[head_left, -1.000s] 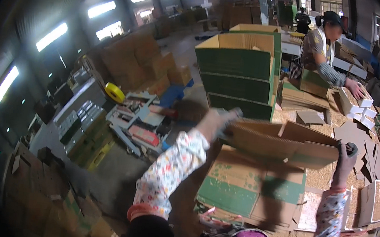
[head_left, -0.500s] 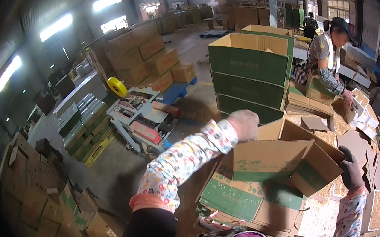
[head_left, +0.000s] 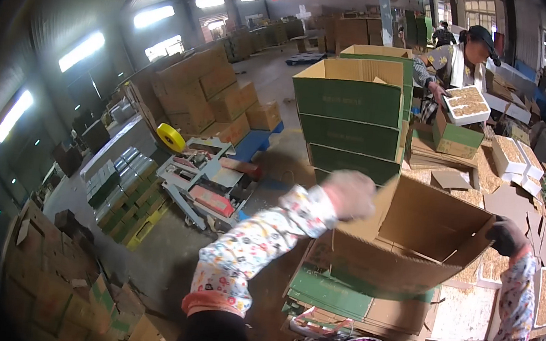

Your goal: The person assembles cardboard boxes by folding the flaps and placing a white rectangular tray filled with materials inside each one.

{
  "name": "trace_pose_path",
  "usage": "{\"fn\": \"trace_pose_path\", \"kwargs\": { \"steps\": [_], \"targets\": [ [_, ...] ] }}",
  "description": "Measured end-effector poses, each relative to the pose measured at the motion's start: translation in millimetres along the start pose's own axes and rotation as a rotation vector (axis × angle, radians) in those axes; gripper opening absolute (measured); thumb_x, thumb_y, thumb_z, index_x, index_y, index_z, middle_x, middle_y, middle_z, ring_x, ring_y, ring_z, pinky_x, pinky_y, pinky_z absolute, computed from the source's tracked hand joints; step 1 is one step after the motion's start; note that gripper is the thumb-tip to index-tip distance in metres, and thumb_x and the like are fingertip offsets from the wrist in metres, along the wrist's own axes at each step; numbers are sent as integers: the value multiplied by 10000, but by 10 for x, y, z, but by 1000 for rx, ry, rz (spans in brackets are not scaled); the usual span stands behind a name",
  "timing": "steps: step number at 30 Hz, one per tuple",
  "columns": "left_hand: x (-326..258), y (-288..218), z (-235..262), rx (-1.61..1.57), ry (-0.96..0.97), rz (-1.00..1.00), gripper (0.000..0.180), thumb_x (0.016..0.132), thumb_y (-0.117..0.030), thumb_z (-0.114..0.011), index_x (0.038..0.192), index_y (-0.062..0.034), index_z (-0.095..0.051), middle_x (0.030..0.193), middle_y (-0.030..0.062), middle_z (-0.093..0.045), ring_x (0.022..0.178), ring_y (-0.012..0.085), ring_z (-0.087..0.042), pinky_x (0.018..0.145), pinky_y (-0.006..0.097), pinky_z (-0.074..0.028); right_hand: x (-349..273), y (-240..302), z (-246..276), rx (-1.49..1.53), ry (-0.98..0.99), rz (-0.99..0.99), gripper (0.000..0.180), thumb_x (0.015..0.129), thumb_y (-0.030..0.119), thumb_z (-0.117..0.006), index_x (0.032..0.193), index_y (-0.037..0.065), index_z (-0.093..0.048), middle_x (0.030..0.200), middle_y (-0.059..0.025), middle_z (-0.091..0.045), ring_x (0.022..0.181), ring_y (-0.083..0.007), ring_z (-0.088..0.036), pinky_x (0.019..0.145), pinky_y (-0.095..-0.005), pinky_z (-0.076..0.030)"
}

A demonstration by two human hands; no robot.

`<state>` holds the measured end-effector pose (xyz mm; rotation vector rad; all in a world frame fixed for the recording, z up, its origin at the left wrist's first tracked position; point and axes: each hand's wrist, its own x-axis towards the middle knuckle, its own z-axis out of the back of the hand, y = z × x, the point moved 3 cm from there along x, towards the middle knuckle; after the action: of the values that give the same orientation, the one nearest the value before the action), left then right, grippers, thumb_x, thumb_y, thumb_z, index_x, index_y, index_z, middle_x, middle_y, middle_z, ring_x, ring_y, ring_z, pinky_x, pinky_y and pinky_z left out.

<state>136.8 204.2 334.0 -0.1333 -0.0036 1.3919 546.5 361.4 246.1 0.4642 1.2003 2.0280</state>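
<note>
An open cardboard carton [head_left: 402,267], brown with a green band, stands spread between my hands, its mouth facing up. My left hand [head_left: 350,195], somewhat blurred, is closed at the carton's far left edge. In a dark glove, my right hand [head_left: 507,236] grips the right corner, with fingers over the rim. Beneath the carton lies a pile of flat green and brown cartons [head_left: 333,290]. Inside, the brown walls and part of the bottom show.
A tall stack of open green cartons [head_left: 350,99] rises just beyond my left hand. Across the table a co-worker [head_left: 468,58] holds a white tray [head_left: 467,104] over a small green carton [head_left: 456,136]. White trays [head_left: 510,159] lie at right. A tape machine [head_left: 202,183] stands on the floor at left.
The carton has opened out from a slanted, partly folded shape into a wide box, its mouth now showing. The co-worker has lifted a white tray over the small carton.
</note>
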Motion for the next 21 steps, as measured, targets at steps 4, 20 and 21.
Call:
{"fn": "trace_pose_path", "kwargs": {
  "steps": [4, 20, 21],
  "targets": [
    [242, -847, -958, -38, 291, -418, 582, 833, -550, -472, 805, -10, -687, 742, 196, -636, 764, 329, -635, 713, 409, -512, 757, 40, -903, 416, -693, 267, 508, 903, 266, -567, 1283, -50, -447, 1175, -161, -542, 1061, -199, -527, 952, -298, -397],
    [-9, 445, -1345, -949, -687, 206, 973, 771, -333, -738, 1406, 57, -112, 1441, 236, -240, 1325, 295, -279, 1084, 349, -260, 560, 1282, -1488, -364, 207, 209, 677, 784, 531, -619, 1161, -29, -561, 1105, -207, -595, 1040, -304, -563, 965, -395, -413],
    [-80, 600, -1608, -862, -579, 249, 939, 789, -378, -711, 1406, 57, -153, 1427, 202, -293, 1300, 260, -329, 1067, 340, -294, 208, 1238, -1914, -672, 85, 400, 701, 782, 517, -612, 1203, -36, -513, 1177, -235, -533, 1099, -346, -505, 1000, -423, -358]
  ]
}}
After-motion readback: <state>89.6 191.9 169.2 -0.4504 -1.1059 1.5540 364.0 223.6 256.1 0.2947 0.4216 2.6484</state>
